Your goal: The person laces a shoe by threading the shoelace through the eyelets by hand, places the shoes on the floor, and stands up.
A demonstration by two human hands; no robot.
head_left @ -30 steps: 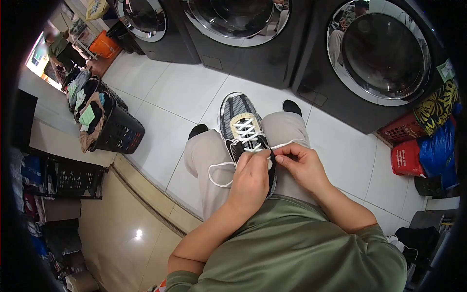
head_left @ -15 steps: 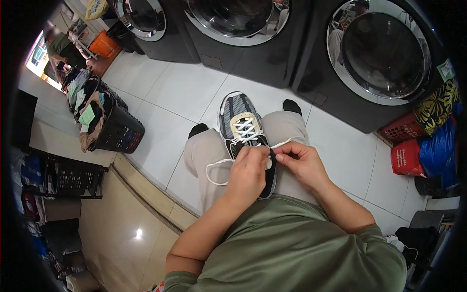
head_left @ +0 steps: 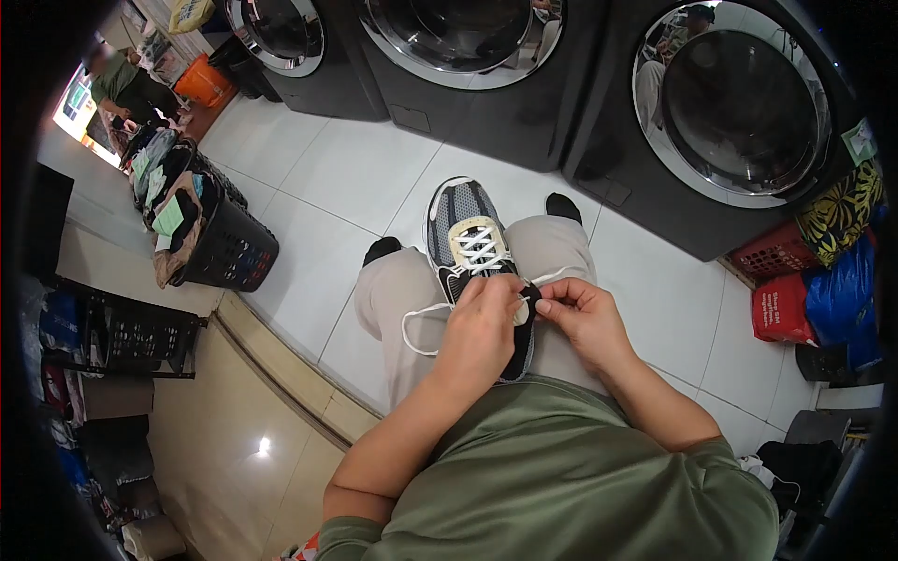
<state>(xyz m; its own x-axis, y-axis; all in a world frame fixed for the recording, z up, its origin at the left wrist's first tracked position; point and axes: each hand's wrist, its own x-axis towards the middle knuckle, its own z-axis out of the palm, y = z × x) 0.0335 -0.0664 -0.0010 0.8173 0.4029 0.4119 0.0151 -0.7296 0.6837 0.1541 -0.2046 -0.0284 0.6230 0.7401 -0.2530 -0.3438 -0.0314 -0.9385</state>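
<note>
While both at the sneaker [head_left: 468, 206] — left fingers [head_left: 488, 297] close together, hold unclear — right fingers [head_left: 572, 293] tight on its edge.

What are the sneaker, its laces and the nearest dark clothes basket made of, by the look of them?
Sneaker: probably matte fabric mesh over the grey toe, given its fine grid texture.
Laces: likely soft woven textile; they look white, dull and bendy, one end looping loosely.
Basket: seemingly dark plastic, from its stiff sides with openings.
</note>
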